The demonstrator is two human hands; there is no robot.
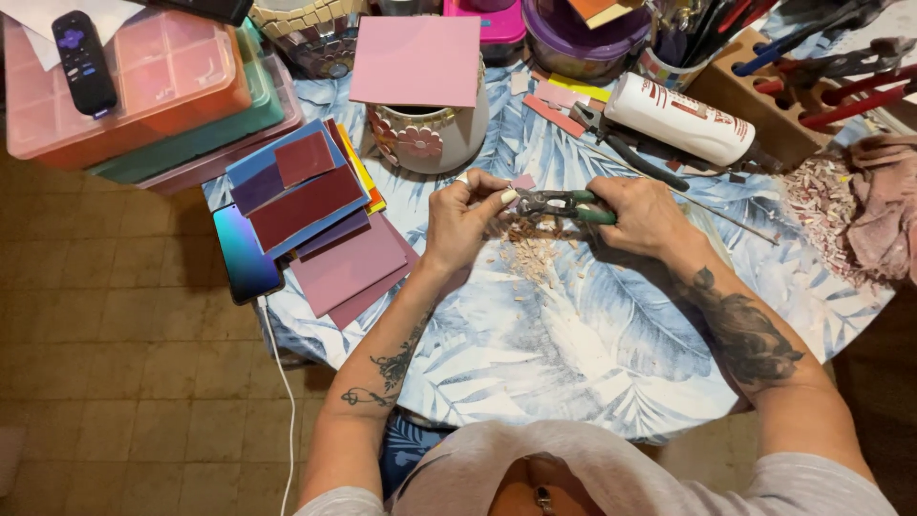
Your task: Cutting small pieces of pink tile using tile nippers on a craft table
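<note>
My right hand (642, 216) grips green-handled tile nippers (562, 204), jaws pointing left. My left hand (465, 222) pinches a small pink tile piece (522, 182) right at the jaws. Under both hands lies a small heap of pinkish tile chips (528, 250) on the round table with a blue leaf-print cloth (573, 354). Both hands hover just above the cloth near the table's middle.
A stack of pink, maroon and blue tile sheets (320, 215) and a phone (245, 253) with a white cable lie left. A mosaic pot (430, 134) under a pink sheet, a white glue bottle (680, 119), plastic boxes with a remote (83, 62), a tool rack (812, 76), more chips and a cloth (884, 205) stand around.
</note>
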